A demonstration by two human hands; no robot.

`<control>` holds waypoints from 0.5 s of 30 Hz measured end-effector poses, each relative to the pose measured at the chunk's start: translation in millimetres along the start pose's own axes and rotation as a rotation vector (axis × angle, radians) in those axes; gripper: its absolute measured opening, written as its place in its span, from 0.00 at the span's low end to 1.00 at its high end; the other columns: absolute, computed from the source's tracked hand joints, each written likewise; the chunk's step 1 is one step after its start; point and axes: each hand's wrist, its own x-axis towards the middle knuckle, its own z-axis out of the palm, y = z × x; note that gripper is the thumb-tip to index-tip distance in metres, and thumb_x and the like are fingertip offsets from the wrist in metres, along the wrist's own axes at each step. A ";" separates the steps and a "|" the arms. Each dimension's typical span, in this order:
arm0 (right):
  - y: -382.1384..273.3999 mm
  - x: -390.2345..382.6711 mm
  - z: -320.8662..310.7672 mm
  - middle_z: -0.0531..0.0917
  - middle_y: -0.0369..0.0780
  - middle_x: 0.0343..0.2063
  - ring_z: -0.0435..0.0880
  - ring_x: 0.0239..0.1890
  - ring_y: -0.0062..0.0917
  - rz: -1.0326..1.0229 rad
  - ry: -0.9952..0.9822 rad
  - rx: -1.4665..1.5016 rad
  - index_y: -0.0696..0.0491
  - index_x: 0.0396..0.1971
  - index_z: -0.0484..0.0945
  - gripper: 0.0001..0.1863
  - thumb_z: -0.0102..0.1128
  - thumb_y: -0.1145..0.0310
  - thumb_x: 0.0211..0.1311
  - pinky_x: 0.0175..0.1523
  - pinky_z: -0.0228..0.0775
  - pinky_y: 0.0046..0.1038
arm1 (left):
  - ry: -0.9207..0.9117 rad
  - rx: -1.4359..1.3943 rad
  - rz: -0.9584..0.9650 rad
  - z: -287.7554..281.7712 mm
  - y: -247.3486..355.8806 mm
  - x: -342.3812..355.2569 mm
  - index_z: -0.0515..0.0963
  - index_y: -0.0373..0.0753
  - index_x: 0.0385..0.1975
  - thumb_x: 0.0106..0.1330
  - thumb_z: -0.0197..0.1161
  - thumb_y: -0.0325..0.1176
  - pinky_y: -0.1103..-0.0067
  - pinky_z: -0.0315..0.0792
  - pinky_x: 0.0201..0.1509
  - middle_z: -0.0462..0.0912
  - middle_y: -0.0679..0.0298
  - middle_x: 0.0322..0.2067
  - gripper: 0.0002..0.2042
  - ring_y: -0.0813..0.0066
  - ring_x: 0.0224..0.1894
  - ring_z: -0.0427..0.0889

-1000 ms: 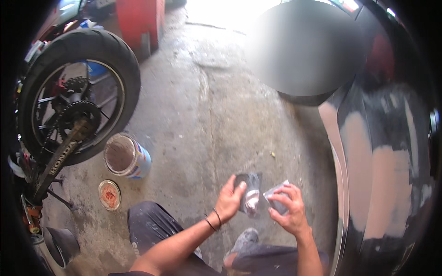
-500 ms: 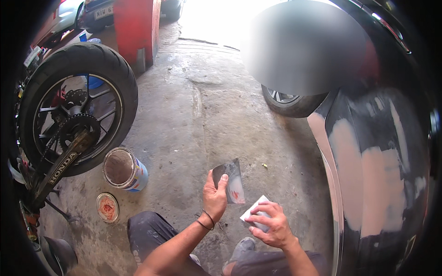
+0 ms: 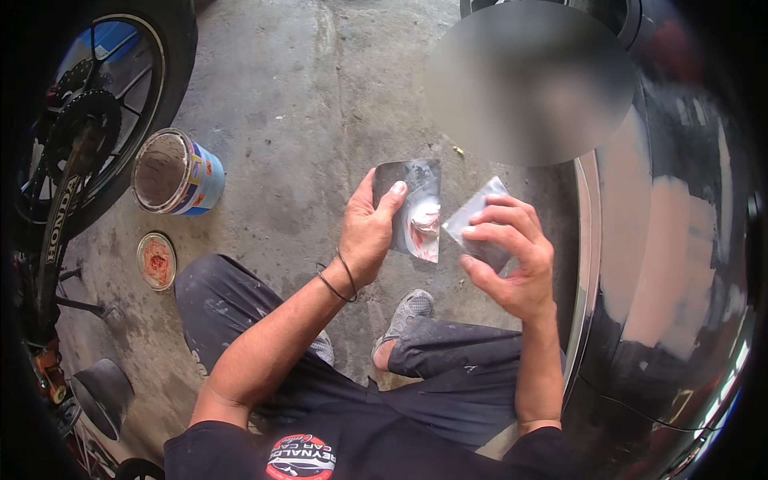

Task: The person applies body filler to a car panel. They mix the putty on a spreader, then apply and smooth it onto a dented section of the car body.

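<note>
My left hand (image 3: 364, 232) grips a dark flat plate (image 3: 396, 180) by its left edge, thumb on top; a blob of white paste streaked with red (image 3: 424, 220) lies on it. Just right of it, my right hand (image 3: 520, 256) holds a pale, squarish flat spreader (image 3: 478, 210) between fingers and thumb, tilted toward the plate. To the left, an open tin (image 3: 196, 176) with a brown-coated inside stands on the floor, and a round lid (image 3: 158, 260) smeared with red paste lies nearer me.
A motorcycle rear wheel (image 3: 160, 104) and swingarm fill the left side. A dark car panel (image 3: 696, 208) with pinkish filler patches is close on my right, its upper part hidden by a blurred oval. My bent legs (image 3: 448, 352) are on the concrete floor (image 3: 280, 96) below my hands.
The view has tilted down, so my lap and shirt now show and the scene sits higher. The plate has turned from its earlier angles, and both hands still hold their items.
</note>
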 end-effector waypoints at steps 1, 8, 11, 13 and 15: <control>0.4 -2.5 6.5 0.89 0.36 0.46 0.83 0.61 0.37 0.008 -0.001 -0.021 0.47 0.44 0.92 0.19 0.80 0.71 0.48 0.69 0.72 0.43 | -0.016 -0.014 -0.006 6.7 -3.7 -1.7 0.78 0.39 0.63 0.83 0.63 0.35 0.76 0.82 0.58 0.87 0.66 0.50 0.14 0.77 0.52 0.86; -0.2 -4.5 30.3 0.90 0.35 0.44 0.87 0.53 0.35 0.025 -0.080 -0.088 0.46 0.39 0.91 0.13 0.79 0.63 0.53 0.65 0.73 0.43 | 0.017 0.112 0.041 0.9 -20.2 -3.8 0.69 0.25 0.74 0.83 0.64 0.34 0.79 0.79 0.58 0.87 0.62 0.51 0.27 0.79 0.52 0.83; 1.8 -7.5 20.8 0.89 0.36 0.48 0.86 0.56 0.35 0.067 -0.181 -0.023 0.46 0.42 0.91 0.15 0.80 0.64 0.52 0.66 0.73 0.42 | 0.035 0.150 0.078 0.5 -20.4 1.0 0.75 0.31 0.69 0.84 0.62 0.34 0.79 0.82 0.54 0.88 0.64 0.51 0.20 0.79 0.49 0.86; 1.9 -9.7 26.5 0.88 0.36 0.50 0.84 0.60 0.35 0.105 -0.291 0.101 0.47 0.45 0.92 0.17 0.80 0.65 0.52 0.67 0.73 0.41 | 0.035 -0.012 0.011 -3.0 -11.9 4.6 0.77 0.38 0.64 0.86 0.59 0.34 0.77 0.84 0.53 0.88 0.64 0.51 0.14 0.77 0.48 0.88; -2.6 -14.5 34.8 0.86 0.37 0.54 0.80 0.66 0.36 0.069 -0.125 0.473 0.48 0.51 0.92 0.24 0.81 0.71 0.49 0.72 0.71 0.41 | 0.056 -0.202 -0.145 5.7 -5.3 4.4 0.76 0.43 0.61 0.86 0.57 0.36 0.68 0.87 0.57 0.89 0.60 0.52 0.11 0.66 0.52 0.91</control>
